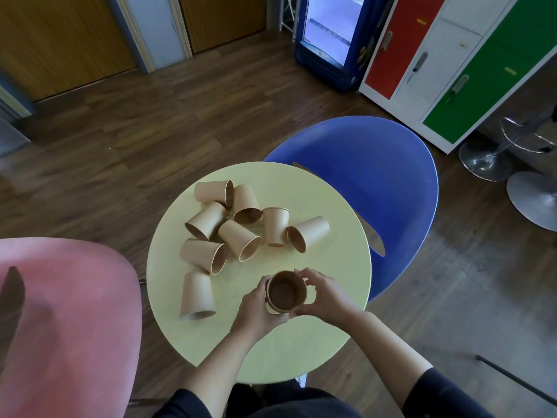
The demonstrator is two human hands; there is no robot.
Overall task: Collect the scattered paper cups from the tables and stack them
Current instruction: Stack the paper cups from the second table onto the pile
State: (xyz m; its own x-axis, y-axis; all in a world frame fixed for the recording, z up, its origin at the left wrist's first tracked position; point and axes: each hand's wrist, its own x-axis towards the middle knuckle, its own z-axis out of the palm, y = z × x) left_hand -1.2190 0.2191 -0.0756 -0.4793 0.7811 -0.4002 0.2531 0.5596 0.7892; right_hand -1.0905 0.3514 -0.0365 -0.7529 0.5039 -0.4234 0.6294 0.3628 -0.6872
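Several brown paper cups lie scattered on a round pale-yellow table (316, 203). Most rest on their sides, among them a cup (308, 233) at the right and a cup (197, 295) at the left front. One cup (275, 226) stands upright in the middle. Near the table's front, a small stack of nested cups (285, 292) faces mouth up. My left hand (256, 309) grips the stack from the left and below. My right hand (324, 294) holds its rim from the right.
A blue chair (376, 176) stands behind and right of the table. A pink chair (66, 312) is close on the left. Coloured lockers (446, 64), a blue fridge (328, 40) and metal stool bases (485, 161) line the back right. Wooden floor surrounds the table.
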